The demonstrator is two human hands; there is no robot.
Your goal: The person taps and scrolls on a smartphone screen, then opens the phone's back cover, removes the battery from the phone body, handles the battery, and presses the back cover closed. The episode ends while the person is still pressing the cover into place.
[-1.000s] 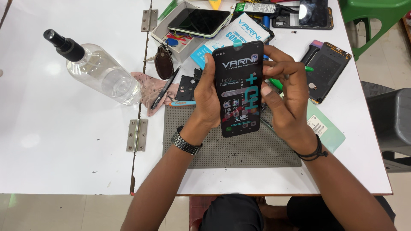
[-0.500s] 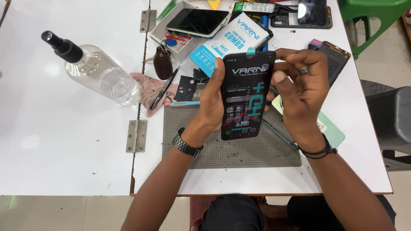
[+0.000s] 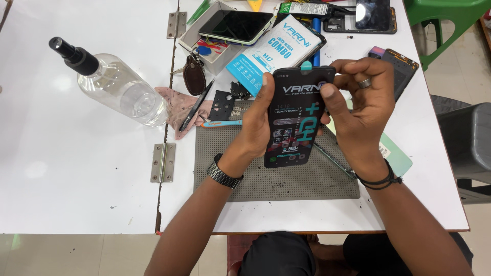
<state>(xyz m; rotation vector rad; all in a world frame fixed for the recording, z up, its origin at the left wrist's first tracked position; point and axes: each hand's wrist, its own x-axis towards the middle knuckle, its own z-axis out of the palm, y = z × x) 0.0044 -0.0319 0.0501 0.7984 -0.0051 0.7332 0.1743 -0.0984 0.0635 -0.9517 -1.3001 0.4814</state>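
Near the white table's [image 3: 76, 168] far edge, an open white box [image 3: 204, 43] held a dark phone [image 3: 236, 25] — both hands, left hand [image 3: 255, 130] and right hand [image 3: 365, 110], gripped the black printed phone screen [image 3: 297, 117], long axis upright — top pointing toward that edge.

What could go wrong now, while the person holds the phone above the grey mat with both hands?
The phone is held in the air only by the left hand at its edge and the right hand near its top, so it might slip and fall on the grey mat. The thumb presses on its front film, which may leave marks. The clear bottle lies on its side near the table's hinged seam; a bump could make it roll.
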